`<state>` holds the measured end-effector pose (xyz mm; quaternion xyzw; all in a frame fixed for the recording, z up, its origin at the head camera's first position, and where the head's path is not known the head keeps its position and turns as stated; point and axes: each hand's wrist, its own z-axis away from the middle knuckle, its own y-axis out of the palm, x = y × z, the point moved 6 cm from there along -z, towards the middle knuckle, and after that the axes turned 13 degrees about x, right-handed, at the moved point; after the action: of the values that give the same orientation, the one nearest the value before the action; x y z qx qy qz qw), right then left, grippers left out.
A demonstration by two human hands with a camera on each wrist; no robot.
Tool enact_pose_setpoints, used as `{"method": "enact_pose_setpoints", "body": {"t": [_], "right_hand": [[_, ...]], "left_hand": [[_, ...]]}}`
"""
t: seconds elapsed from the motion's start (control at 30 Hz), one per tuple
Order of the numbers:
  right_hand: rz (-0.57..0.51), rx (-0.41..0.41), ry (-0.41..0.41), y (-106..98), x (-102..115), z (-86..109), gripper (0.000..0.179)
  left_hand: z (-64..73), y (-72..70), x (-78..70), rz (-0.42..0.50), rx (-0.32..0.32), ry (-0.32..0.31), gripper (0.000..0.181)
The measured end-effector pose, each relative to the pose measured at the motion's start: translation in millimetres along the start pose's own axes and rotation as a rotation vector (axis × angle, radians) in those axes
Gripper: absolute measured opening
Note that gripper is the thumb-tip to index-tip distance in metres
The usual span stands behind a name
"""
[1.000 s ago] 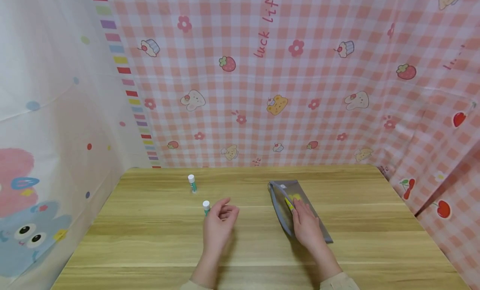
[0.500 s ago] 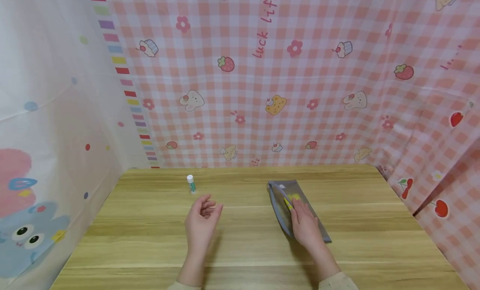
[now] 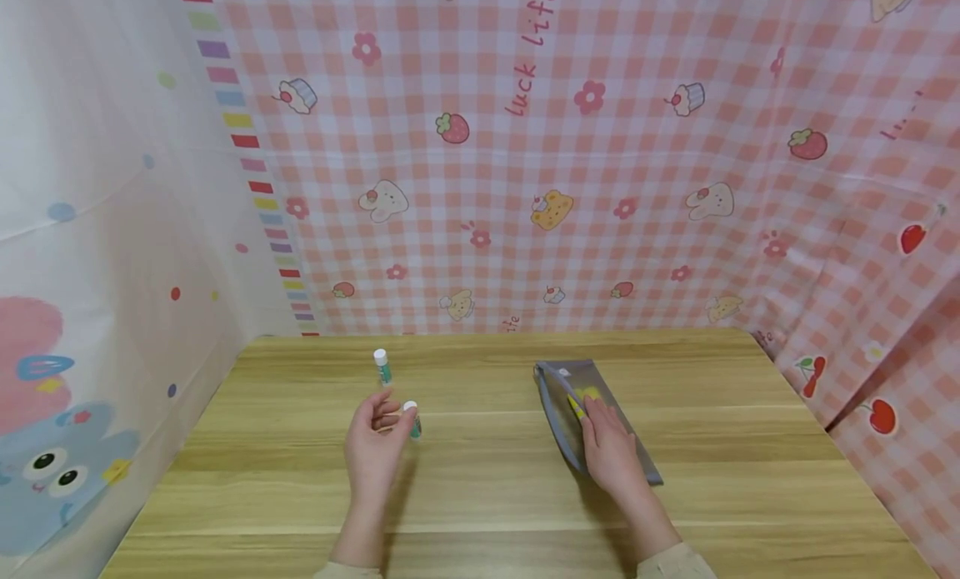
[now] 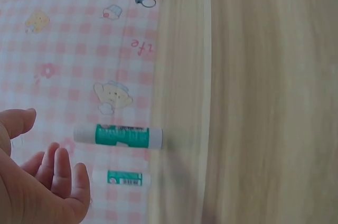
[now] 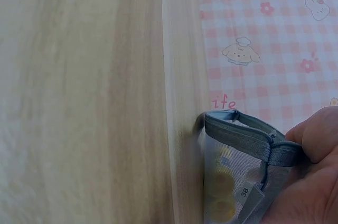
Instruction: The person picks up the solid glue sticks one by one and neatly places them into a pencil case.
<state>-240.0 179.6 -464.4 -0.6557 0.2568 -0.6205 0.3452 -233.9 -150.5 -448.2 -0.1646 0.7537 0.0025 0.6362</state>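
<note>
My left hand (image 3: 372, 446) is beside the nearer glue stick (image 3: 416, 425), which stands upright with its white cap on top. In the left wrist view the fingers (image 4: 62, 174) are loosely bent and apart from that green-and-white glue stick (image 4: 122, 137). Farther back stands a second glue stick (image 3: 384, 371). My right hand (image 3: 613, 450) grips the edge of a grey mesh zip pouch (image 3: 628, 446), its thumb at the zip edge in the right wrist view. The pouch's mouth gapes on its left side. Yellow things (image 5: 223, 192) show through the mesh; their kind is unclear.
A wood-grain table (image 3: 480, 512) bears everything. Pink checked cloth (image 3: 495, 171) hangs behind its back edge and along the right. White printed cloth (image 3: 135, 254) hangs at the left.
My left hand has moved left across the front of the nearer glue stick, hiding it midway; the stick now shows at the hand's right. My right hand stays on the pouch.
</note>
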Motion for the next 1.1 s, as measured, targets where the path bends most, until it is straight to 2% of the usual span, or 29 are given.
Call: {"method": "enact_pose_setpoints", "body": {"t": [0.17, 0.33, 0.47, 0.77, 1.1], "right_hand": [[-0.003, -0.003, 0.000, 0.1, -0.8, -0.2, 0.041], [-0.007, -0.001, 0.004, 0.1, -1.1, -0.3, 0.041], [-0.010, -0.002, 0.003, -0.1, -0.8, -0.7, 0.041], [-0.010, -0.007, 0.000, 0.2, -1.0, -1.0, 0.041], [-0.006, -0.004, 0.002, 0.5, -1.3, -0.4, 0.041]], "left_hand": [[-3.8, -5.9, 8.1, 0.008, -0.003, -0.040, 0.047], [-4.7, -6.7, 14.5, -0.018, 0.034, -0.105, 0.055], [-5.9, -5.4, 17.0, -0.025, 0.071, -0.122, 0.061], [-10.2, 3.4, 28.2, 0.126, 0.199, -0.167, 0.066], [-14.4, 12.3, 36.8, 0.181, 0.215, -0.194, 0.059]]}}
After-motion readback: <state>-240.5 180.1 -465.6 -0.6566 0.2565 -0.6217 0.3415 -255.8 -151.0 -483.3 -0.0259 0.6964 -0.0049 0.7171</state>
